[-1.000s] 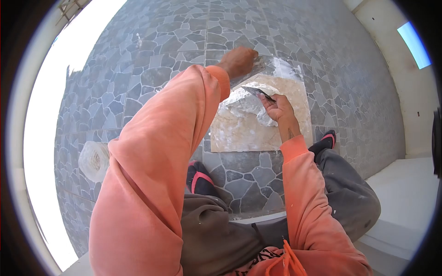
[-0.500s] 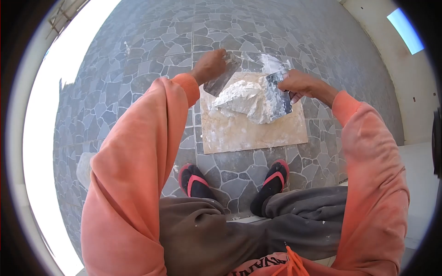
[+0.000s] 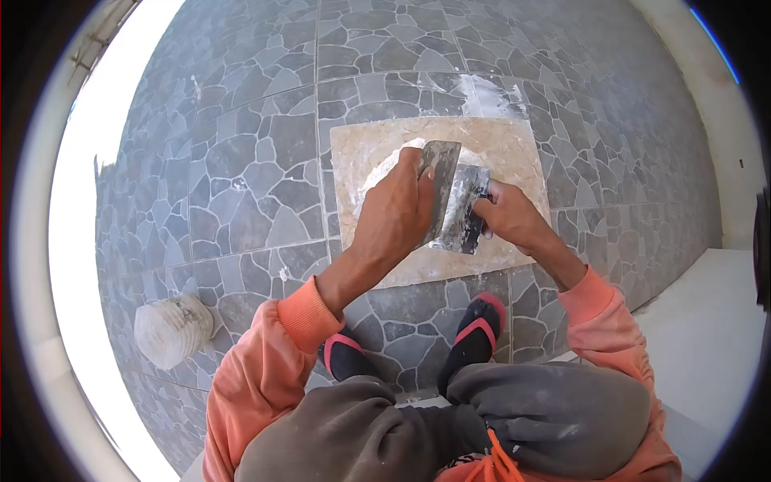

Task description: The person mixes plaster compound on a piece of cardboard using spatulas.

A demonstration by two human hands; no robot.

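My left hand (image 3: 395, 199) is closed around a wide steel putty knife (image 3: 441, 178), its blade slanting upright over the board. My right hand (image 3: 514, 215) grips a second putty knife (image 3: 466, 210), smeared with white plaster. The two blades are side by side, the left overlapping the right in this view. Behind my left hand lies a mound of white plaster (image 3: 384, 167), mostly hidden by the hand and blades. It rests on a beige square tile (image 3: 502, 143) on the floor in front of my feet.
A whitish, plaster-stained round container (image 3: 173, 328) stands on the stone-patterned floor (image 3: 257, 173) at the left. Beyond the tile is a white plaster smear (image 3: 490, 98). My feet in pink flip-flops (image 3: 479, 329) are close to the tile's near edge.
Both hands have come nearer to me, and the left has swung right, bringing the two blades together. The plaster mound is now largely covered. The container at left has come into fuller view.
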